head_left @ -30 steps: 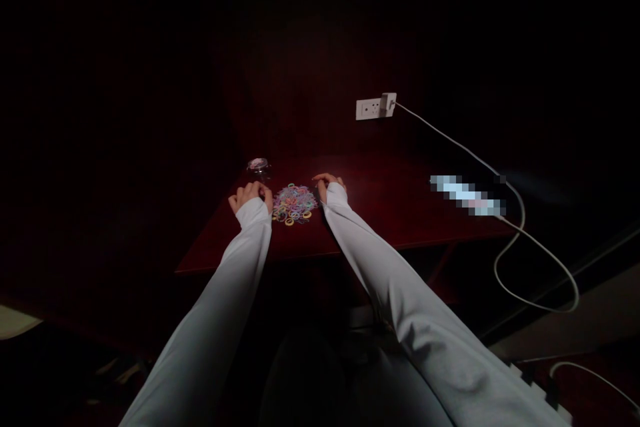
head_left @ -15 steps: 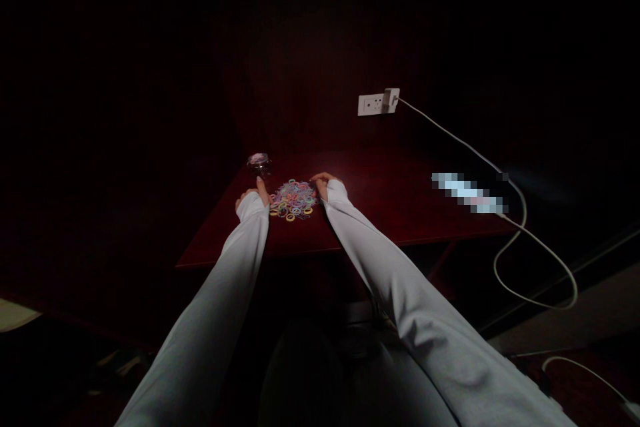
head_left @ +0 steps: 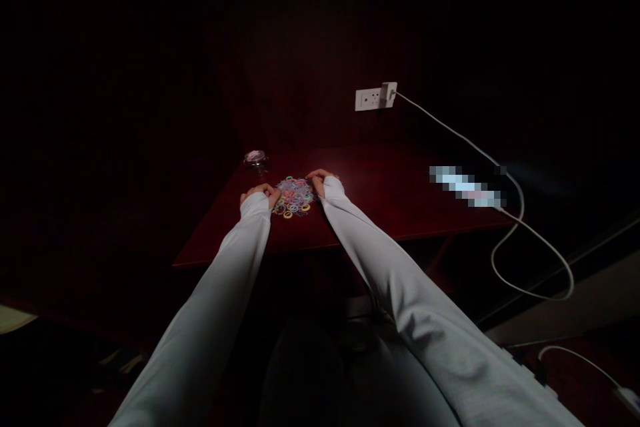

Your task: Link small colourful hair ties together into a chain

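A pile of small colourful hair ties (head_left: 295,195) lies on the dark red table (head_left: 360,220), with yellow, pink, purple and green rings showing. At the pile's left edge is my left hand (head_left: 261,194), its fingers curled in and closed, thumb close to the index finger. Whatever it may hold is too small to make out. Against the right edge rests my right hand (head_left: 321,183), fingers loosely bent and apart, tips touching or very near the ties. No object shows in it. Long pale sleeves cover both arms to the wrists.
A clear round jar (head_left: 255,159) with a pinkish top stands behind my left hand. On the right lies a blurred, bright device (head_left: 465,187) joined by a white cable (head_left: 520,197) to a charger (head_left: 389,95) in the wall socket (head_left: 367,99). The table's front edge is near my forearms.
My left hand has turned and moved in to the right against the pile; its thumb, raised before, is now down with the fingers curled. My right hand stays almost where it was.
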